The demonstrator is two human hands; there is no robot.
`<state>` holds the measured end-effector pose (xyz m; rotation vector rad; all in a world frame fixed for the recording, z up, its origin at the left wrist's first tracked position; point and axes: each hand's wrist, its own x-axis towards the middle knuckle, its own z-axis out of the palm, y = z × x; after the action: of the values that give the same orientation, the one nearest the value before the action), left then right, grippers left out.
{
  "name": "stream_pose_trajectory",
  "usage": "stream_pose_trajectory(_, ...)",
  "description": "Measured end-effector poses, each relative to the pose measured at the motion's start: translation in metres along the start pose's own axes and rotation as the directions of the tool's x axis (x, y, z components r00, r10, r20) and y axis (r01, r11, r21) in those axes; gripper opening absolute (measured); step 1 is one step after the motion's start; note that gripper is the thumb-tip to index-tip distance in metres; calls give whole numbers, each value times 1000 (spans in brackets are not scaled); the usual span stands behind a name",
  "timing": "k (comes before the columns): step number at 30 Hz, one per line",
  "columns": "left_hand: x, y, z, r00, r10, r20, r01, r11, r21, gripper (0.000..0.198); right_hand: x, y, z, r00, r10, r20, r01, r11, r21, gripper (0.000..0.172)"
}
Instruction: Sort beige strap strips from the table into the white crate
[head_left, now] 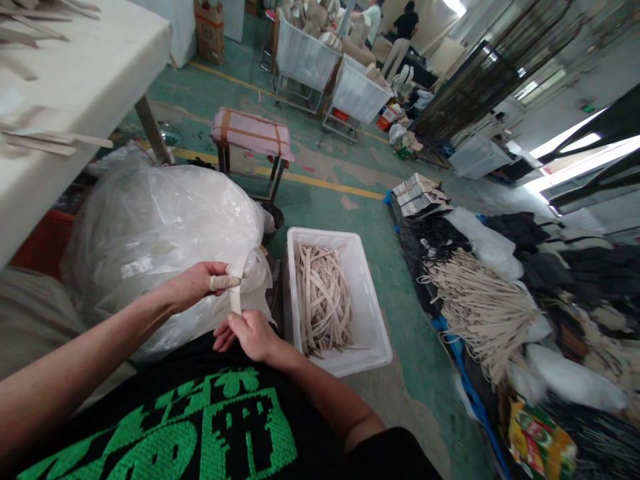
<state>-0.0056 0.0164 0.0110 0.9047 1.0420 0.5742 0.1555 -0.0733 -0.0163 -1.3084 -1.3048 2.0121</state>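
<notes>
Both hands are in front of my body, gripping one short cream fabric strip point(235, 298) that runs nearly upright between them. The fingers of my left hand point(216, 280) pinch its upper part; a tan wrap covers one finger. Below, my right hand point(251, 333) pinches the lower end between thumb and fingers. A large clear plastic bag point(175, 220) bulges right behind the hands, its contents hard to make out. To the right of my right hand stands a white plastic bin point(367, 320) with a tangle of beige strips point(325, 297) inside.
A pale table point(115, 60) with loose strips is at upper left. Beyond the bag stands a pink-covered stool point(253, 133). On the right, a blue pallet point(463, 367) bears bundled beige straps point(480, 300) and plastic bags. White wheeled carts point(307, 57) and a person point(405, 30) are farther back.
</notes>
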Motion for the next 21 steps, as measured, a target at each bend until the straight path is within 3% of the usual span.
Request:
stream_pose_trajectory(3,-2,-7,9,994,-38,98,40,999,-15,38,5,-10,-4,997,-68,-45,69,997,31,51)
stream_pose_trajectory(6,-1,-2,5,1000,-21,-14,20,999,-38,38,2,-10,-5,993,-105,-49,103,994,-26,50)
stream_pose_trajectory(9,0,6,-6,992,-9,-123,3,999,-51,37,-9,-2,-4,994,-109,4,108,976,-187,51)
stream_pose_trajectory(12,0,3,-7,996,-26,-90,23,999,-35,34,-14,-1,-3,992,-119,33,123,949,-290,56)
stream_pose_trajectory(18,-5,-8,0,998,-47,-35,46,999,-25,37,-7,-15,-7,976,-218,13,211,925,-318,56)
stream_pose_trajectory(20,-9,-4,-5,998,-46,-41,45,998,-32,37,-5,-17,-16,960,-268,-79,231,921,-314,54)
stream_pose_trajectory(21,-11,-1,-8,998,-53,-35,52,998,-29,37,-4,-17,-22,932,-311,-188,241,916,-321,51)
